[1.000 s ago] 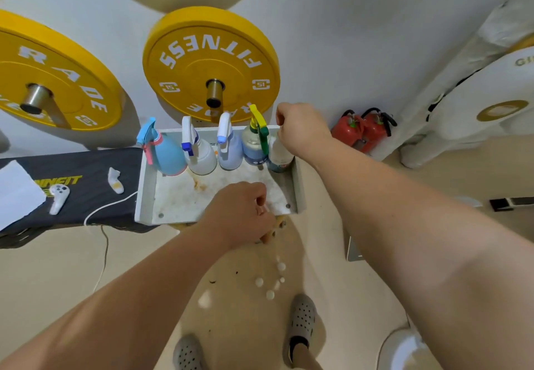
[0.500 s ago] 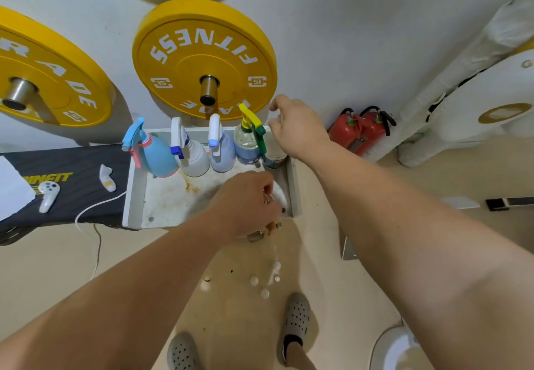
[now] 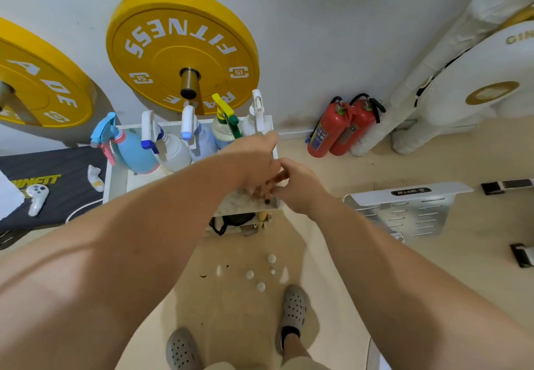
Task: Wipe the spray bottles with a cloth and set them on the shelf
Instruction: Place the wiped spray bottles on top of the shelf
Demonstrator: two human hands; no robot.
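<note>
Several spray bottles stand in a row along the back of the white shelf tray: a light blue one with a pink trigger, a white one with a blue nozzle, a pale blue one, one with a yellow and green trigger and a white one at the right end. My left hand reaches over the tray's right front corner with its fingers pointing down. My right hand meets it from the right, fingertips touching the left fingers. No cloth shows.
Two yellow weight plates hang on the wall behind the tray. Two red fire extinguishers stand to the right. A black bench with a white controller lies left. A white metal plate lies on the floor.
My right hand has let go of the white bottle at the row's right end and dropped down to my left hand. The left hand moved up over the tray's right front corner.
</note>
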